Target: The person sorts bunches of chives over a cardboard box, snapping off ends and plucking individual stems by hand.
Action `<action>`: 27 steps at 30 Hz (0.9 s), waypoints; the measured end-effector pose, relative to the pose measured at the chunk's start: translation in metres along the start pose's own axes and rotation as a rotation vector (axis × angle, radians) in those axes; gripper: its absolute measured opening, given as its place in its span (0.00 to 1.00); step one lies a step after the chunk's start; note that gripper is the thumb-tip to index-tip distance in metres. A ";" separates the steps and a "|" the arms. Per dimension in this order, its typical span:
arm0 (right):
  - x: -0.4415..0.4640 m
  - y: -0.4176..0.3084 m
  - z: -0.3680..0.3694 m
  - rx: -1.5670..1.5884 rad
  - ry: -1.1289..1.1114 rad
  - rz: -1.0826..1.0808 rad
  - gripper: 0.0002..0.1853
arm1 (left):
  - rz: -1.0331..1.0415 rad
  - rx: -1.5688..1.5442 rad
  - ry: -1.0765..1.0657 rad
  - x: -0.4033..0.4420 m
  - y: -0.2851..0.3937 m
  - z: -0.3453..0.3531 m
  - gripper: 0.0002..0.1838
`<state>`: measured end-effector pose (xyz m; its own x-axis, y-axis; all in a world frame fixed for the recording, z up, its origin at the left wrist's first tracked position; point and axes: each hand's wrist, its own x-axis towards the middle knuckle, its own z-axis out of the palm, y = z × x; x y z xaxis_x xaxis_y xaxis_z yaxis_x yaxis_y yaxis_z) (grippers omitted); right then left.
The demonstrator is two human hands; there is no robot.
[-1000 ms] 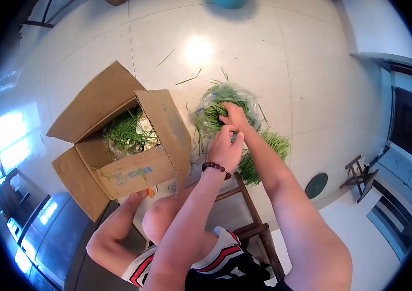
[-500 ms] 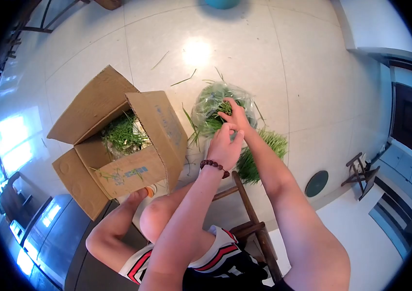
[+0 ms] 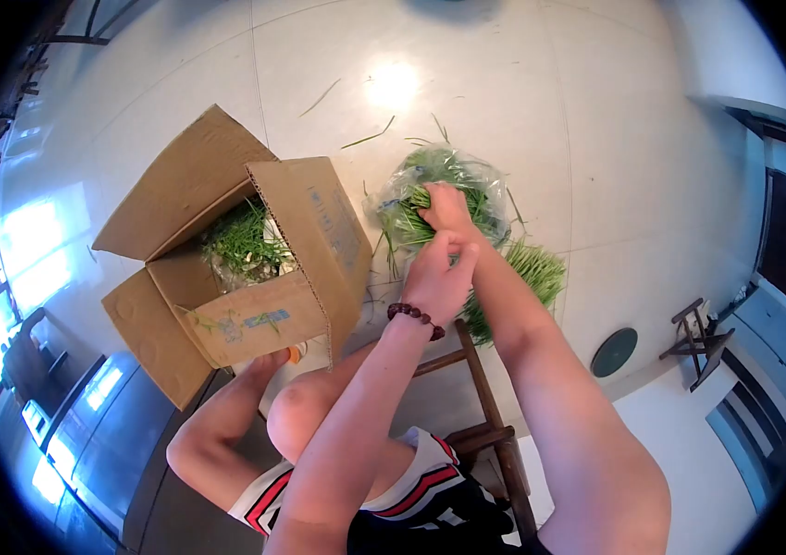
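Green stalks (image 3: 404,222) lay in a clear plastic bag (image 3: 490,176) on the pale tiled floor (image 3: 467,74), mid-scene, beyond the person's knees.

Far left: bright window glare over a glossy dark surface (image 3: 87,444). Right of that, a cardboard box (image 3: 337,240) stood with its flaps spread, blue markings on its sides. Inside sat cut greens (image 3: 243,240), with something pale at their right edge, too covered to identify. Bits of green lay on the box's near flap. Near side, below the box: a bare leg (image 3: 291,412), bent at the knee.

Between box and bag, loose blades (image 3: 369,135) lay scattered on the floor, some on the far side. Left hand (image 3: 439,270), dark bead bracelet (image 3: 416,317) at its wrist, was partly curled, just near side of the other wrist; could not tell whether it held anything. Right hand (image 3: 448,207) was over the bag, fingers bent down among the stalks; their tips were hidden, so firmness of grip could not be told.

Right of the bag, partly behind the right forearm, a leafy bunch (image 3: 538,271) lay on the floor. Farther right: a dark green disc (image 3: 614,352), then a small wooden stool (image 3: 696,342).
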<state>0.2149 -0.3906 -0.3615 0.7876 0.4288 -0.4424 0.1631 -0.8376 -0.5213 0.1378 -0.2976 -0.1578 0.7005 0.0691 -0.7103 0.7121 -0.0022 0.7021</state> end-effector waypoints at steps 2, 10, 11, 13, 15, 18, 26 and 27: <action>0.004 -0.008 0.001 -0.066 -0.032 0.034 0.26 | -0.004 -0.016 0.005 0.001 -0.003 -0.001 0.18; -0.006 0.007 -0.012 0.220 -0.096 -0.054 0.26 | -0.005 -0.040 0.006 0.001 -0.001 -0.003 0.19; -0.008 0.007 -0.018 0.263 -0.141 -0.005 0.27 | -0.004 -0.041 0.004 0.001 -0.003 -0.002 0.19; -0.013 0.013 -0.022 0.305 -0.182 0.048 0.28 | 0.024 -0.025 0.019 0.002 -0.005 0.001 0.19; -0.015 0.020 -0.018 0.201 -0.101 -0.205 0.31 | 0.029 -0.021 0.000 0.000 -0.005 0.003 0.19; -0.011 0.022 -0.006 -0.020 -0.186 -0.178 0.33 | 0.023 -0.034 -0.033 -0.001 -0.001 0.004 0.18; -0.009 0.013 0.019 0.022 -0.267 -0.015 0.34 | 0.002 -0.108 -0.027 -0.002 0.000 0.007 0.19; -0.010 0.012 0.020 0.034 -0.203 -0.035 0.35 | 0.013 -0.115 -0.021 -0.002 0.001 0.006 0.19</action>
<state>0.1968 -0.3980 -0.3774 0.6457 0.5198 -0.5594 0.1655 -0.8104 -0.5619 0.1376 -0.3041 -0.1560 0.7115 0.0492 -0.7010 0.6936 0.1112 0.7117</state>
